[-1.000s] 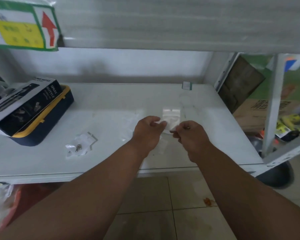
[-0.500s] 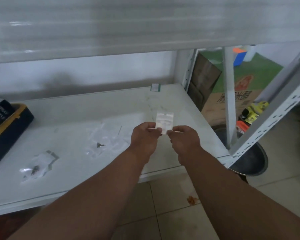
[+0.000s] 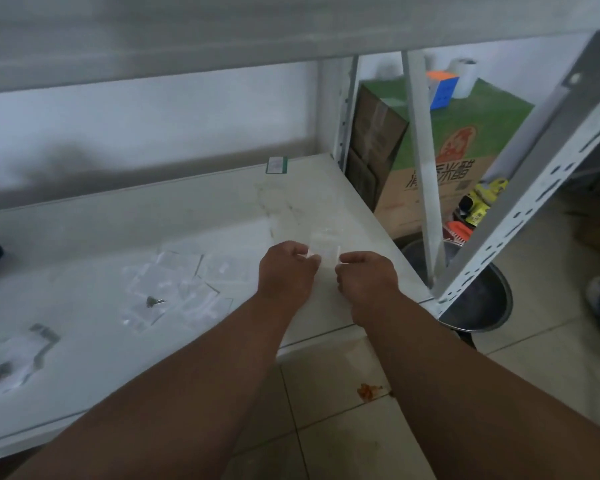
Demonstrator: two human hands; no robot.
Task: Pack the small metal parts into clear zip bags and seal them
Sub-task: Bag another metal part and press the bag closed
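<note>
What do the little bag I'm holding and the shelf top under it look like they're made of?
The zip bag, pinched between the left hand and right hand, looks like thin clear plastic: the shelf shows through it. The shelf top looks like a smooth, glossy white board, faintly reflective; whether it is laminate or painted metal is unclear.

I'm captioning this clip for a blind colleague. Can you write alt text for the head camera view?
Two bare hands, left hand and right hand, pinch a small clear zip bag between them above a white shelf. More clear bags lie on the shelf to the left, one holding a small metal part; a green carton stands beyond.
</note>
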